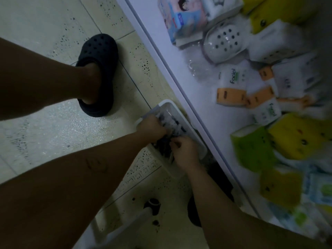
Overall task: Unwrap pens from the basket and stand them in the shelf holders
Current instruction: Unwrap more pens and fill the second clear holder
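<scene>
A white basket (166, 104) stands on the tiled floor against the foot of a white shelf. Inside it lie dark pens in clear wrapping (171, 123). Both hands reach down into the basket. My left hand (152, 127) has its fingers curled into the wrapped pens at the basket's middle. My right hand (185, 152) sits just beside it, fingers curled on a bundle of pens at the near end. The pens under the hands are mostly hidden. No shelf holders are in view.
The white shelf edge (181, 83) runs diagonally beside the basket; above it lie tissue packs (231, 87), yellow and green packs (296, 139) and a white perforated clog (224, 44). A foot in a black clog (98, 74) stands left. A white stool leg (129, 225) is near.
</scene>
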`<state>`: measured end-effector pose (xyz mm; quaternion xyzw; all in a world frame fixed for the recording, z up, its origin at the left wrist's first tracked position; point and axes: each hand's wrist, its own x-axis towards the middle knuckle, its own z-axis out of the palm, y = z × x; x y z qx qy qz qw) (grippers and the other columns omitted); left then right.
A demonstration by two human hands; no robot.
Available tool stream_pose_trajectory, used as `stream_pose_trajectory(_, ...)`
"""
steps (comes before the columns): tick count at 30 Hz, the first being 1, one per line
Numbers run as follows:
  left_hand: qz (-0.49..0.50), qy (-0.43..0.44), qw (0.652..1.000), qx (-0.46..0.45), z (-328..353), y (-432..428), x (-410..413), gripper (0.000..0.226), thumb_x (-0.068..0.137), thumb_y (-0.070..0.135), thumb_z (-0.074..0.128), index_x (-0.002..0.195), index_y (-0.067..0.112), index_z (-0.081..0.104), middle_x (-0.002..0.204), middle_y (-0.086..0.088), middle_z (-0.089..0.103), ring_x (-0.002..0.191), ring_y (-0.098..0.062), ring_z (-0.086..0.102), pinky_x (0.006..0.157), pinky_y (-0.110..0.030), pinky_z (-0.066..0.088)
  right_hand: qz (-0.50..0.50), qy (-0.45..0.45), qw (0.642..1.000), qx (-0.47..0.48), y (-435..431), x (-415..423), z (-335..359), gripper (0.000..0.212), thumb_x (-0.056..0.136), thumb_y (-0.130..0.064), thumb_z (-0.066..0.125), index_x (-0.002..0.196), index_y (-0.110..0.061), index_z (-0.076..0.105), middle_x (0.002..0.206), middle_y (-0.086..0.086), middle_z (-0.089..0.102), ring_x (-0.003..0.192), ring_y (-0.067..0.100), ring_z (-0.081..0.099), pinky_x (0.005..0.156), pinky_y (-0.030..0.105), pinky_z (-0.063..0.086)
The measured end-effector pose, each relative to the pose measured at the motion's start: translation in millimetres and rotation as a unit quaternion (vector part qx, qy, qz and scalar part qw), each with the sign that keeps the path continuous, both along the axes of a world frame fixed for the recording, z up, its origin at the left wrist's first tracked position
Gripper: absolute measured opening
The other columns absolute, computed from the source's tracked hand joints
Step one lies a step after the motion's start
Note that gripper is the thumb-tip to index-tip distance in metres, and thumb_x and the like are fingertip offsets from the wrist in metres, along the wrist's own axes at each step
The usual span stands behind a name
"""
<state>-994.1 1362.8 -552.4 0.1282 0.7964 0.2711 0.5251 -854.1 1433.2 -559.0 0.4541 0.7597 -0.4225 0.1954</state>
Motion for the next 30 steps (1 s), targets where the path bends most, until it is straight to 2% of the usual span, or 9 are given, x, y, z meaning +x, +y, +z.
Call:
stream_pose_trajectory(3, 0.010, -0.008, 1.000, 0.020, 22, -3, -6, 0.020, 0.084, 0.019, 0.067, 0.071, 0.011, 0.055, 0.071, -0.009, 0.060, 0.071, -0.025, 0.062, 0.066, -0.034, 0.055, -0.063, 0.028, 0.998, 0.002, -5, -2, 30, 0.016, 0.089, -0.017, 0.067, 0.102, -0.009, 0.072, 0.096, 0.002, 0.069, 0.083, 0.013, 0.062, 0.073, 0.026, 0.052)
stream_pose_trajectory(6, -0.005, 0.020, 0.999, 0.034, 48, -2, -10, 0.026, 0.089, 0.027, 0.064, 0.106, 0.009, 0.055, 0.089, -0.009, 0.065, 0.084, -0.027, 0.065, 0.069, -0.034, 0.055, -0.097, 0.055, 0.994, 0.013, -9, -3, 57, 0.006, 0.084, -0.016, 0.073, 0.087, -0.016, 0.067, 0.083, -0.007, 0.064, 0.074, 0.006, 0.058, 0.058, 0.015, 0.041)
stream_pose_trajectory(8, -0.024, 0.023, 0.999, 0.042, 69, -2, -11, 0.029, 0.095, 0.029, 0.055, 0.119, 0.014, 0.048, 0.100, -0.011, 0.065, 0.086, -0.027, 0.066, 0.064, -0.029, 0.050, -0.110, 0.065, 0.992, 0.024, -10, -6, 76, 0.015, 0.082, -0.013, 0.074, 0.077, -0.020, 0.062, 0.077, -0.009, 0.061, 0.071, 0.005, 0.057, 0.057, 0.015, 0.041)
stream_pose_trajectory(10, -0.017, -0.001, 0.997, 0.072, 92, -5, -8, 0.017, 0.099, 0.022, 0.048, 0.115, 0.018, 0.050, 0.099, -0.012, 0.064, 0.073, -0.023, 0.064, 0.055, -0.027, 0.052, -0.129, 0.081, 0.987, 0.044, -10, -8, 96, 0.025, 0.080, -0.009, 0.074, 0.071, -0.023, 0.055, 0.074, -0.008, 0.059, 0.070, 0.010, 0.058, 0.060, 0.022, 0.046)
stream_pose_trajectory(12, -0.011, -0.001, 0.996, 0.092, 112, -8, -3, 0.015, 0.098, 0.015, 0.047, 0.112, 0.017, 0.053, 0.100, -0.012, 0.062, 0.073, -0.023, 0.064, 0.059, -0.030, 0.057, -0.148, 0.100, 0.981, 0.073, -8, -8, 119, 0.027, 0.079, -0.007, 0.074, 0.077, -0.021, 0.050, 0.074, -0.007, 0.057, 0.069, 0.009, 0.054, 0.058, 0.024, 0.043)
stream_pose_trajectory(14, -0.021, 0.022, 0.994, 0.103, 131, -7, 3, 0.019, 0.097, 0.016, 0.048, 0.114, 0.013, 0.054, 0.102, -0.011, 0.061, 0.080, -0.026, 0.064, 0.071, -0.038, 0.059, -0.161, 0.114, 0.977, 0.085, -7, -8, 143, 0.029, 0.080, -0.007, 0.072, 0.096, -0.017, 0.050, 0.080, -0.004, 0.058, 0.072, 0.011, 0.054, 0.059, 0.026, 0.045)
stream_pose_trajectory(17, -0.038, 0.058, 0.986, 0.151, 169, -2, 13, 0.022, 0.098, 0.030, 0.044, 0.108, 0.013, 0.055, 0.090, -0.009, 0.061, 0.066, -0.022, 0.056, 0.059, -0.032, 0.051, -0.169, 0.153, 0.969, 0.090, -6, -5, 178, 0.045, 0.088, -0.008, 0.065, 0.127, -0.022, 0.047, 0.089, 0.003, 0.066, 0.083, 0.022, 0.063, 0.071, 0.039, 0.055)
stream_pose_trajectory(23, -0.062, 0.081, 0.957, 0.273, 251, 4, 27, 0.028, 0.095, 0.035, 0.053, 0.094, 0.009, 0.062, 0.069, -0.007, 0.062, 0.056, -0.020, 0.057, 0.050, -0.029, 0.052, -0.213, 0.268, 0.931, 0.123, -7, 17, 250, 0.004, 0.093, -0.022, 0.060, 0.094, -0.025, 0.058, 0.077, 0.000, 0.071, 0.073, 0.018, 0.070, 0.077, 0.046, 0.056)
stream_pose_trajectory(30, -0.118, 0.054, 0.905, 0.406, 334, 20, 48, 0.018, 0.097, 0.020, 0.053, 0.112, 0.009, 0.055, 0.083, -0.012, 0.068, 0.065, -0.021, 0.067, 0.058, -0.032, 0.055, -0.239, 0.371, 0.871, 0.215, -1, 48, 336, 0.014, 0.090, -0.017, 0.067, 0.081, -0.026, 0.062, 0.080, -0.004, 0.068, 0.074, 0.019, 0.070, 0.075, 0.049, 0.057)
